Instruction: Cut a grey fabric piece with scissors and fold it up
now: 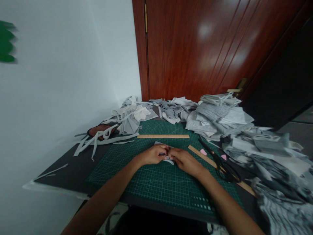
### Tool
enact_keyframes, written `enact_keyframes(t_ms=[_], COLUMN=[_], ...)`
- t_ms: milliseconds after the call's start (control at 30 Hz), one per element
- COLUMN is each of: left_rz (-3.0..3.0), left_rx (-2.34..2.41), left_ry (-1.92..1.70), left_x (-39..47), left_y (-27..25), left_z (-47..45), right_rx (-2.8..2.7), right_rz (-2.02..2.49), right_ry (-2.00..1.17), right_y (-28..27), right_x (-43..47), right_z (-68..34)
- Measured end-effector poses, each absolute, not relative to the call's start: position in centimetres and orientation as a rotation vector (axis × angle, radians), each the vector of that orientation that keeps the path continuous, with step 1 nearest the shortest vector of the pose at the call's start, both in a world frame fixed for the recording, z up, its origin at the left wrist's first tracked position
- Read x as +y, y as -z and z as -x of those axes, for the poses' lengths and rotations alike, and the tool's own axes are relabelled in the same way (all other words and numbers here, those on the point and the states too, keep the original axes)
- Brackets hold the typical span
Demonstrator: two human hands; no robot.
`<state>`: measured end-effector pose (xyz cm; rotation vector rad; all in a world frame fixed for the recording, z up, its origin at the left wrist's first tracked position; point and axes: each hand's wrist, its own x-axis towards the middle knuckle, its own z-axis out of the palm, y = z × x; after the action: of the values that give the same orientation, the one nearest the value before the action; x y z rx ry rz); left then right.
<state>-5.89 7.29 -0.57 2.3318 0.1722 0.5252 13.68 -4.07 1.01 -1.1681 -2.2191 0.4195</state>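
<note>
Over the middle of a green cutting mat [151, 182], my two hands meet on a small piece of pale grey fabric [169, 161]. My left hand [154, 154] is closed, with its fingertips pinching the fabric from the left. From the right, my right hand [184, 159] grips the same piece, its thumb and fingers close to those of the left. Most of the fabric is hidden under the fingers; a pale corner shows behind them and an edge in front.
A wooden ruler [163, 136] lies beyond my hands. To the right, black scissors [220, 163] rest across a second ruler [201, 156], beside pink pieces [203, 152]. Fabric scraps [132, 114] and folded cloth stacks [217, 114] line the back and right. A brown pouch-like item [101, 130] sits left.
</note>
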Motion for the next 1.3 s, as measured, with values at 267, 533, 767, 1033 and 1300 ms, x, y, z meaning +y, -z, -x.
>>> enact_keyframes(t_ms=[267, 533, 767, 1033, 1300], left_rz=[-2.362, -2.312, -2.345, -2.273, -2.281], left_rx=[0.116, 0.192, 0.235, 0.237, 0.264], left_ry=[-0.520, -0.516, -0.480, -0.524, -0.545], left_x=[6.8, 7.1, 7.1, 6.7, 7.0], left_y=[-0.5, 0.4, 0.7, 0.2, 0.6], left_z=[6.1, 6.5, 6.7, 6.0, 5.7], right_rx=[-2.308, -2.262, -2.173, -2.148, -2.297], right_rz=[1.185, 1.230, 1.275, 1.302, 1.167], right_ry=[-0.443, -0.473, -0.459, -0.519, -0.501], right_y=[-1.5, -1.4, -0.5, -1.4, -2.0], right_x=[-4.5, -4.5, -4.1, -4.4, -5.2], right_z=[-13.6, -13.5, -13.7, -13.7, -14.1])
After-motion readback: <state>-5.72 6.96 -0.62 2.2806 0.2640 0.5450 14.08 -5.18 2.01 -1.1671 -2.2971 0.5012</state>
